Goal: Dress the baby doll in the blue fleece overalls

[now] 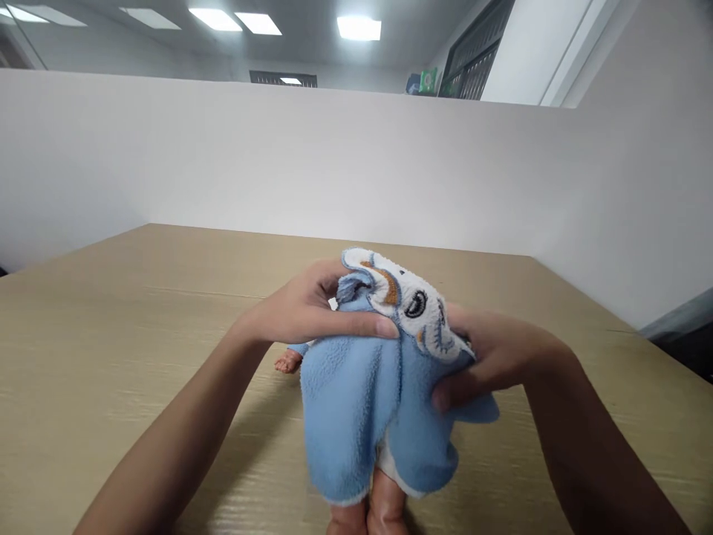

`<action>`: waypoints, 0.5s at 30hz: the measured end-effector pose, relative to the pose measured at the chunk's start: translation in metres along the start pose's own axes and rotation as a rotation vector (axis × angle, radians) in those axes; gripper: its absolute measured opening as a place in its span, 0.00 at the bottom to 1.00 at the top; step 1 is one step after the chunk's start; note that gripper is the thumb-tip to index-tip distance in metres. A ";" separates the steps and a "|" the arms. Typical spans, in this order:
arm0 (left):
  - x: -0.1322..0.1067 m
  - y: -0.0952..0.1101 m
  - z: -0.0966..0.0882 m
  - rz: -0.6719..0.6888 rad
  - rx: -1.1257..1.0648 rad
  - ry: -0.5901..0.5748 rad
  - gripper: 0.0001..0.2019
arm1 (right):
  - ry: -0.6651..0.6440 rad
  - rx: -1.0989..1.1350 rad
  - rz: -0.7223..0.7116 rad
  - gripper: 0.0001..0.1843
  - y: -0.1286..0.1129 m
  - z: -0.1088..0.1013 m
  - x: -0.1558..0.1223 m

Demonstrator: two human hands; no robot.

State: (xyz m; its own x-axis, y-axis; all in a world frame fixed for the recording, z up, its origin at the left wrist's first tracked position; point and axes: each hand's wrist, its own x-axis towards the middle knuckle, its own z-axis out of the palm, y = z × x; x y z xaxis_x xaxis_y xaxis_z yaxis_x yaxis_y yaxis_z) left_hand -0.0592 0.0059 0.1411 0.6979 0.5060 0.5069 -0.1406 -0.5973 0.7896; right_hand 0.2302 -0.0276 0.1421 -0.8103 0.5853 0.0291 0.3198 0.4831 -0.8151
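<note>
A doll (386,499) lies on its back with its legs toward me. One small hand of the doll (287,362) shows at the left, with a bit of blue sleeve. Over its upper body is a light blue fleece garment (348,401) with white lining at the hem. A white embroidered animal face (409,297) is folded along its top, and the doll's head is hidden. My left hand (312,303) pinches the garment from the left, thumb lying across the front. My right hand (495,348) grips its right side, thumb on the blue cloth and fingers behind.
The doll rests on a wide tan wood-grain table (139,319). A white partition wall (334,163) rises behind the table's far edge, and another white wall stands at the right. A dark object (688,334) sits beyond the right edge.
</note>
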 end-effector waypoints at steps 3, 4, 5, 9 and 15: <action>0.000 0.006 -0.002 -0.053 0.041 0.005 0.17 | -0.054 -0.077 -0.070 0.21 -0.013 0.009 0.009; -0.001 0.007 -0.006 -0.083 0.052 -0.019 0.17 | -0.023 -0.091 -0.091 0.22 -0.016 0.011 0.010; -0.003 0.008 -0.010 -0.121 0.061 -0.059 0.17 | 0.011 -0.094 -0.105 0.23 -0.018 0.012 0.010; -0.014 0.007 -0.031 -0.241 0.101 -0.224 0.13 | 0.166 0.048 -0.057 0.22 -0.013 0.012 0.004; -0.012 0.001 -0.035 -0.030 0.052 -0.079 0.08 | -0.179 0.153 -0.093 0.25 -0.007 0.013 0.013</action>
State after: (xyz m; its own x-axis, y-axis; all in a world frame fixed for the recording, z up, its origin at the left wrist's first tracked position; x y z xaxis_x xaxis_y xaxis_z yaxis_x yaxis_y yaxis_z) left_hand -0.0925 0.0210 0.1475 0.7545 0.4750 0.4529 -0.0836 -0.6149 0.7842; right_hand 0.2111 -0.0320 0.1409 -0.9112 0.4117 0.0157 0.1733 0.4175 -0.8920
